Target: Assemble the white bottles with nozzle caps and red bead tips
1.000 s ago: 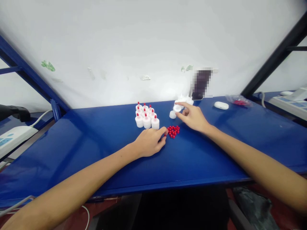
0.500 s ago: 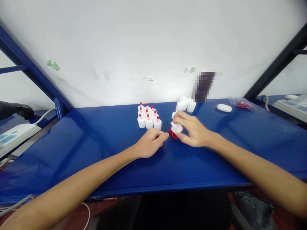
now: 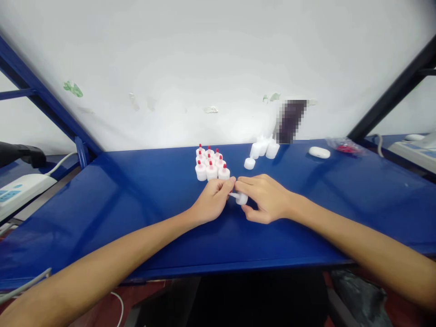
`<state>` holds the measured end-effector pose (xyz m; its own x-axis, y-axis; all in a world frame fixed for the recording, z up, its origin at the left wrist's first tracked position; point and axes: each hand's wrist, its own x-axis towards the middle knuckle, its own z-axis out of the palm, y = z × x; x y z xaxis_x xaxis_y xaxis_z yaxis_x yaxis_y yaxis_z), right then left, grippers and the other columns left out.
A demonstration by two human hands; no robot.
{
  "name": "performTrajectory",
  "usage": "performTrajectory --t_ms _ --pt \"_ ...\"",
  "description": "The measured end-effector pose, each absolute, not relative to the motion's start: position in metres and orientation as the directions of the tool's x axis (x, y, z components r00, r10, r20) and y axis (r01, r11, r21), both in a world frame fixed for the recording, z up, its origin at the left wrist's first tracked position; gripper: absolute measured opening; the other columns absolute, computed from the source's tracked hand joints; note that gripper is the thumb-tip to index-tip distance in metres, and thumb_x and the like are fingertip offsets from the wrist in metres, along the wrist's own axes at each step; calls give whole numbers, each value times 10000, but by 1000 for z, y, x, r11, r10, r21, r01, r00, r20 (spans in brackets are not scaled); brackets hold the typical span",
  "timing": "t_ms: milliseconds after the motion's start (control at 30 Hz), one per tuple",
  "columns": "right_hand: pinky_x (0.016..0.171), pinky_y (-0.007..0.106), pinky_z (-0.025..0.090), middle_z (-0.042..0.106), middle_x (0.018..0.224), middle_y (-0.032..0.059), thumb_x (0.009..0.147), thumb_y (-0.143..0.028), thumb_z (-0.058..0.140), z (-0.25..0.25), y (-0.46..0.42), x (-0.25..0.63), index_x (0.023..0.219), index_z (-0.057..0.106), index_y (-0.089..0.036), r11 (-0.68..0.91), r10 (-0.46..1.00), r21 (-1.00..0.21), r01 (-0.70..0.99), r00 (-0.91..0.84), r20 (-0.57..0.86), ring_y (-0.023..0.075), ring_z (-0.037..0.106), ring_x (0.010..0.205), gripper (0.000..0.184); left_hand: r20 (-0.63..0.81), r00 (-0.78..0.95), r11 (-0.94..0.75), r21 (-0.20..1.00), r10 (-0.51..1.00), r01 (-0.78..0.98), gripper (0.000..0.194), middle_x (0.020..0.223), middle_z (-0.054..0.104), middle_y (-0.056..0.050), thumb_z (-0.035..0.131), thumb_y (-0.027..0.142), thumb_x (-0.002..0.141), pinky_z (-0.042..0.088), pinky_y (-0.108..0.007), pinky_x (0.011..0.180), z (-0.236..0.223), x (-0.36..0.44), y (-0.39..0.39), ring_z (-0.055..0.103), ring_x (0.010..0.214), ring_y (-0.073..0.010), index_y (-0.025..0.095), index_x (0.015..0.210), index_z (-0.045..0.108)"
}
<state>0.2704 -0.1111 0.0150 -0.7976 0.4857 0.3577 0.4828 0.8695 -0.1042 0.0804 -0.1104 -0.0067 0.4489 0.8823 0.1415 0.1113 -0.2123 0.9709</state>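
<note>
My right hand (image 3: 269, 197) grips a small white squeeze bottle (image 3: 241, 199) tipped on its side, its thin nozzle pointing left. Facing it, my left hand (image 3: 211, 200) is closed in a pinch at the nozzle's tip, where a bit of a red cap (image 3: 230, 191) shows between the fingers. Just behind my left hand stands a tight block of white bottles (image 3: 211, 171) with red tips, upright in rows. The pile of loose red caps is hidden by my hands.
Farther back on the blue table (image 3: 153, 181) are several white bottles (image 3: 271, 149) without red tips and a white round piece (image 3: 250, 163). To the right lie a white oval case (image 3: 319, 152) and a clear bag (image 3: 347, 147) with red pieces. A power strip (image 3: 27, 190) sits at left.
My right hand has brought the bottle left and down, turning it sideways so its nozzle meets my left fingertips. My left hand has shifted slightly; the loose red caps have gone out of sight.
</note>
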Motion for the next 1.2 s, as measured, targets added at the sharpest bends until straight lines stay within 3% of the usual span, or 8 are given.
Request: performTrajectory --t_ms 167,300,533,867,1067,1200 --pt "559 284 286 490 707 3 722 -269 463 19 -111 271 767 439 -203 872 480 -113 476 -786 389 137 365 587 83 157 391 -186 982 907 38 530 540 221 76 436 568 954 177 -233 457 -12 79 -108 196 485 -64 191 599 323" --pt "577 286 303 474 689 -5 728 -258 472 19 -110 271 758 441 -204 872 477 -116 475 -774 416 137 365 592 69 181 453 -204 979 873 1 500 571 258 72 459 559 960 188 -219 450 -13 78 -108 216 495 -59 180 648 364" --pt "598 289 313 512 728 16 737 -254 480 18 -109 270 797 493 -189 859 505 -119 497 -788 353 151 416 629 89 187 483 -170 982 856 -80 443 592 282 81 475 550 965 214 -197 433 -11 80 -112 248 480 -50 185 733 381" --pt "575 279 270 443 727 -7 724 -234 495 23 -106 274 747 379 -212 808 586 -194 556 -729 352 136 379 614 120 171 484 -126 984 858 -125 381 618 359 76 491 509 971 209 -179 448 -11 77 -110 268 487 -44 187 790 396" --pt "582 281 274 463 733 -3 726 -236 498 24 -107 274 748 378 -211 814 580 -198 546 -741 339 138 405 627 125 148 507 -106 988 849 -110 369 622 375 76 568 505 931 217 -185 461 -10 76 -110 278 498 -46 184 812 432" --pt "595 287 285 486 754 10 721 -246 501 26 -108 274 742 397 -208 823 564 -148 548 -761 320 147 416 643 113 161 508 -174 984 846 -21 443 606 327 71 577 528 919 209 -205 476 -10 74 -111 253 516 -50 168 715 420"
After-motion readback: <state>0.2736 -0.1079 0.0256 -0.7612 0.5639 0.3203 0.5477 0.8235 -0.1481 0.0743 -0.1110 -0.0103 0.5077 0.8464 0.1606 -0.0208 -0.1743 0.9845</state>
